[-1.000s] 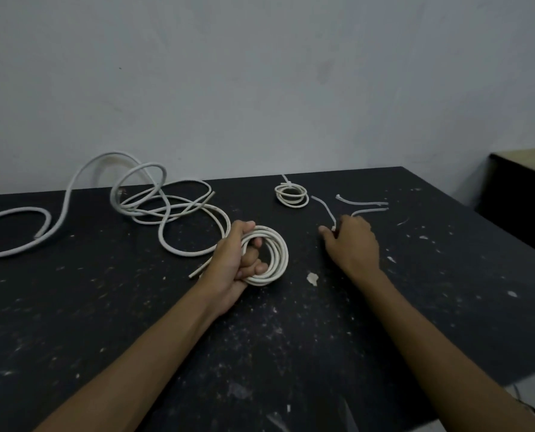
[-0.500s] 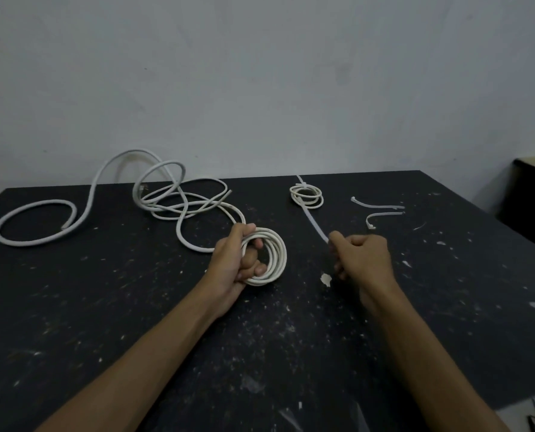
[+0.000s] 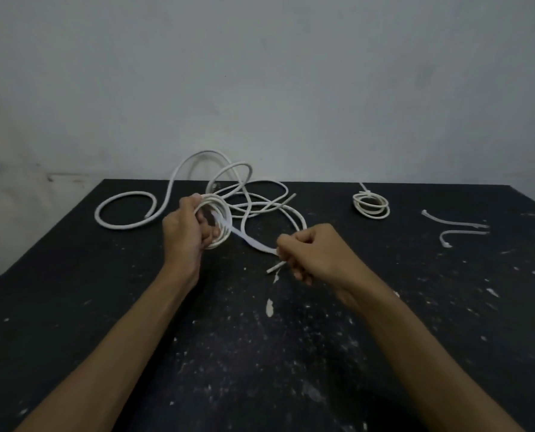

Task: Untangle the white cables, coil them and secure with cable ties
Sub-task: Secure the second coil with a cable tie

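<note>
Head view: coil [image 3: 219, 221] near table [image 3: 72, 275] centre

A black tabletop [image 3: 135, 307], flecked all over with pale paint spatter, stands against a bare grey-white wall [image 3: 260, 73]. One larger whitish paint chip [image 3: 269, 307] lies near the table's middle, with a smaller fleck just beyond it.

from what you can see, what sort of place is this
Probably a bare workshop or utility room. A black tabletop flecked with white paint stands against a plain scuffed grey wall, carrying only loose white cables and spare white cable ties.
</note>
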